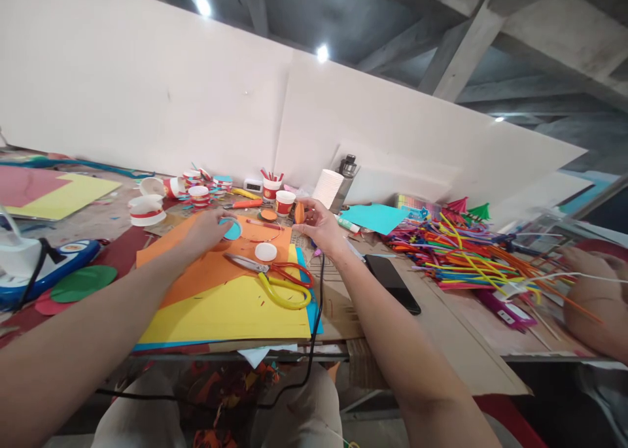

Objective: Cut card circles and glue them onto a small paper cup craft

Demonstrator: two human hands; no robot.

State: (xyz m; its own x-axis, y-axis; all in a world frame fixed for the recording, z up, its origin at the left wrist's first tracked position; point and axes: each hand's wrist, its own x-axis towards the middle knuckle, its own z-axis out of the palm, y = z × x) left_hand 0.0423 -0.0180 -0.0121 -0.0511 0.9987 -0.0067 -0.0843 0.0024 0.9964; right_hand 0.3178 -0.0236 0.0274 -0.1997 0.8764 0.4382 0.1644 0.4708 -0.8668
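My left hand (210, 227) pinches the edge of a round blue disc (231, 229) with a pale rim, low over the orange paper (186, 283). Held between thumb and fingers of my right hand (321, 224) is an orange disc (299, 213), turned nearly edge-on beside a red-and-white paper cup (285, 203). A white disc (265, 252) lies between my forearms. Just below it rest scissors with yellow handles (284, 292) and a tool with red handles (296, 271), blades overlapping. Another orange disc (267, 215) lies behind, near an orange-handled cutter (246, 204).
Yellow paper (230, 314) covers the front. At right are a black phone (392, 283), many coloured pipe cleaners (456, 258) and another person's arm (596, 297). Stacked white cups (328, 188) stand behind. A black cable (318, 310) crosses the table edge. Green discs (84, 283) lie left.
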